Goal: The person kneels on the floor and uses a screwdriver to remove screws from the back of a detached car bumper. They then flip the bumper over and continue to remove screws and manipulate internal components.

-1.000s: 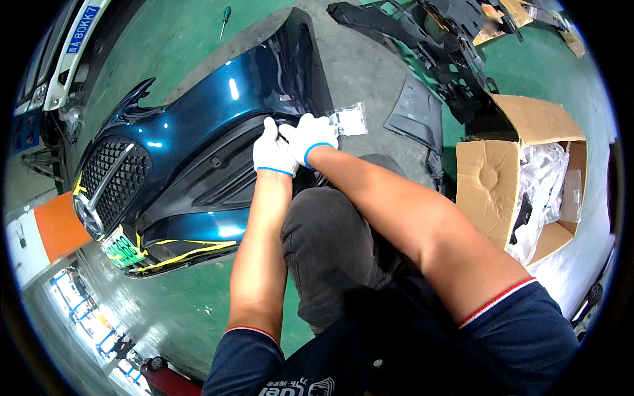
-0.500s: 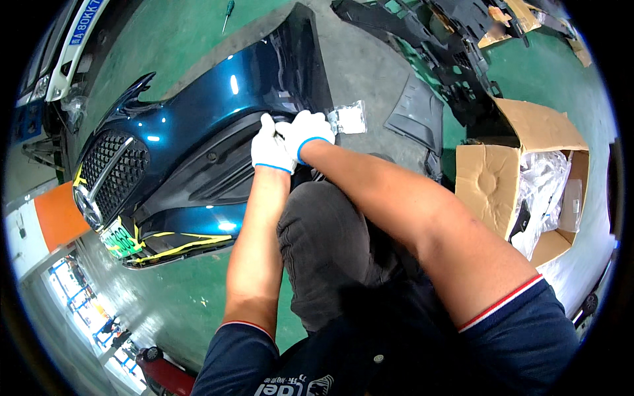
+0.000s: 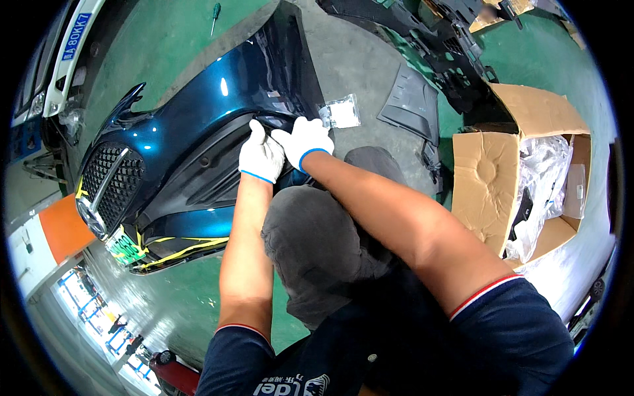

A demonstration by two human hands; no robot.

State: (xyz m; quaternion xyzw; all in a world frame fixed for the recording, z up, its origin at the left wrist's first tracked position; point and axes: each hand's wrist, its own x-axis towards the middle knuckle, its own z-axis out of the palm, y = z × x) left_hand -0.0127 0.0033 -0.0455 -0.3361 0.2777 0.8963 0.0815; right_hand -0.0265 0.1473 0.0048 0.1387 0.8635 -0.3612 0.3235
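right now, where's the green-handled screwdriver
In the head view, the screwdriver lies on the green floor near the top edge, left of centre, above the dark blue bumper.

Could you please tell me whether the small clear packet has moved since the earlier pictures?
No, it seems not: the clear packet lies at the same edge of the blue bumper, with no clear shift either way.

bright glare spots the bumper (image 3: 191, 125); edges bend.
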